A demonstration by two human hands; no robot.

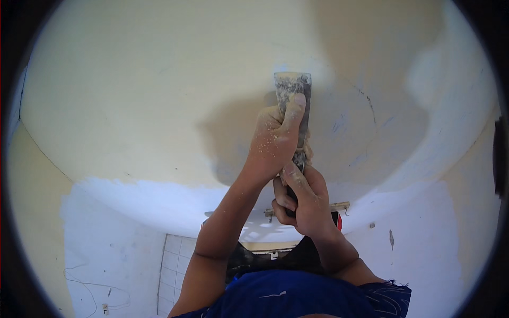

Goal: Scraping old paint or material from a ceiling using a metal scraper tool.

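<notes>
A paint scraper with a worn, dust-caked metal blade points up against a pale yellow wall. My left hand wraps around the shank with its thumb pressed flat on the blade; pale dust coats its skin. Lower down, my right hand grips the dark handle, thumb uppermost. The blade's front edge meets the wall surface or lies very close to it. Bluish scuffed patches show around the blade and to its right, where a dark crack curves downward.
Behind my wrists, a wooden rail with metal hooks is fixed to the white lower wall. A loose cable runs near an electrical socket at lower left, beside white tiles. A dark object stands at the right rim.
</notes>
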